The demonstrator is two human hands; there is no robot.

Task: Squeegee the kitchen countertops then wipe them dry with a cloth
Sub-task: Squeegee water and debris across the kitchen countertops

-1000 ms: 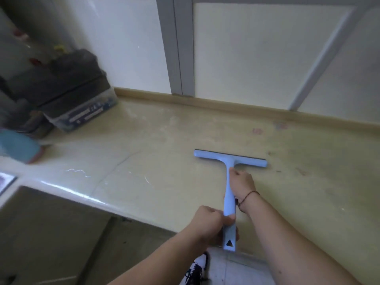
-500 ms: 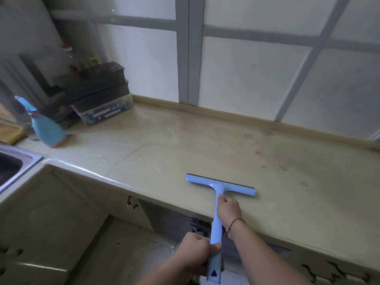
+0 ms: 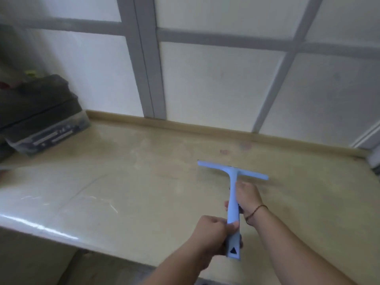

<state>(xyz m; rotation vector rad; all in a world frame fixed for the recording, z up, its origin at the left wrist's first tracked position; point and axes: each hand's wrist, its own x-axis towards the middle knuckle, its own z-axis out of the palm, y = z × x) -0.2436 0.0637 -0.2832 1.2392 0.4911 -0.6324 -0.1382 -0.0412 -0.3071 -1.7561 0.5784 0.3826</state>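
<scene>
You have the blue squeegee in both hands, its blade lying across the beige tabletop roughly midway between the near edge and the far wall, towards the right half of the surface. Your right hand is wrapped round the upper part of the handle just below the blade, and your left hand is curled round the lower end, near the triangular hanging hole. The handle runs back towards you, so the blade sits at a slight slant, its left tip a little farther from you than its right. The main risk, as I judge it, is uneven pressure: if one hand bears down harder, one end of the blade could lift and leave a wet streak behind. Whether the rubber edge is flat on the surface cannot be told from here. Drawing the stroke to the near edge would likely send water over the lip and onto the floor below, so mind your footing there. The pinkish stains just beyond the blade look dried on and may need more than one pass; leaning harder on them could make the blade skip. Stacked dark storage boxes stand at the far left against the wall, well apart from the squeegee, but a stroke swept that way could push water under them. No cloth shows in this view, so the drying step looks not yet begun.
</scene>
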